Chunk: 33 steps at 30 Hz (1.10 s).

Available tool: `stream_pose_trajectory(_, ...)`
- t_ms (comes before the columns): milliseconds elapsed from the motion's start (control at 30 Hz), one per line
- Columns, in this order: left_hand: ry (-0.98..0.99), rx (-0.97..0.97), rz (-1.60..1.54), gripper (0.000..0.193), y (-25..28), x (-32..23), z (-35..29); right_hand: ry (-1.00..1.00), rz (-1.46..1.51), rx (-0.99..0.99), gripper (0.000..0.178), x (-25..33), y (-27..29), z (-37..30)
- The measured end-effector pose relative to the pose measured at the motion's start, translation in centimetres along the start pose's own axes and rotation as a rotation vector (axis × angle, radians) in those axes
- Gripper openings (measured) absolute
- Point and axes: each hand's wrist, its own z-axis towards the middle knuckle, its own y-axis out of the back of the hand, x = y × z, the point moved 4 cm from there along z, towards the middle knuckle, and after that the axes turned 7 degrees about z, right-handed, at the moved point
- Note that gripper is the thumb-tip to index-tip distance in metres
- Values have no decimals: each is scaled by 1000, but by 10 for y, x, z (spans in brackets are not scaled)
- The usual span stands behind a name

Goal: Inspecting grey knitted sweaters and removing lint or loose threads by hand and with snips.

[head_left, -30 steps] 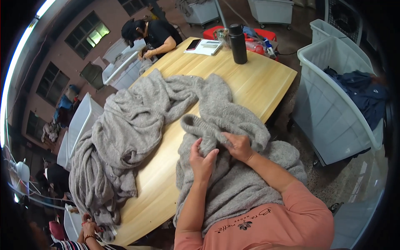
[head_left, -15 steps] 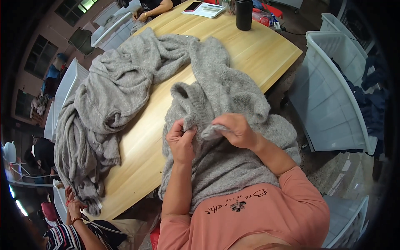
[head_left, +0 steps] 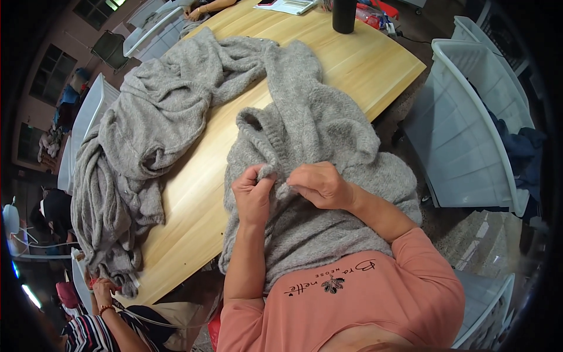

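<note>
A fuzzy grey knit sweater [head_left: 328, 135] lies bunched over the near edge of the table and across my lap. My left hand [head_left: 252, 193] is closed, thumb against fingers, on a fold of its knit edge. Just to the right, my right hand [head_left: 319, 185] pinches the same sweater, fingertips close to the left hand's. Whether anything small sits between the right fingertips is hidden. One long part of the sweater stretches away toward the far side, up against a heap of similar grey knitwear [head_left: 158, 111] along the table's left side.
The pale wooden table [head_left: 193, 217] has a black cylindrical bottle [head_left: 343, 16] and papers [head_left: 293, 6] at its far end. Large pale plastic bins [head_left: 463, 129] stand right, one with dark blue cloth [head_left: 519, 152]. Co-workers' hands [head_left: 104, 290] show at lower left and far left.
My right hand has turned, its fingertips drawing closer to the left hand; the knit flap it held up no longer shows. My left hand stays on its fold. The view has shifted slightly.
</note>
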Motion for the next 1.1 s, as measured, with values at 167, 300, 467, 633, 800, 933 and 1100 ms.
stream_pose_trajectory(167,75,83,-155,11,-8,0,-2,-38,-95,-62,25,-4,2,-1)
stream_pose_trajectory(300,110,99,-228,11,-12,0,-3,-53,-173,147,29,-7,-2,-1)
stream_pose_trajectory(467,99,112,-216,10,-13,2,-5,43,-177,40,22,2,0,0)
stream_pose_trajectory(633,90,126,-152,9,-11,7,-6,69,-219,-61,15,3,0,-1)
stream_pose_trajectory(800,130,219,-185,16,-8,12,-7,163,-371,39,19,5,1,-4)
stream_pose_trajectory(933,89,273,-213,15,-8,9,-10,233,-459,-73,20,9,2,-6)
stream_pose_trajectory(1100,65,194,-176,4,-10,7,-11,265,-543,60,20,9,-5,-6)
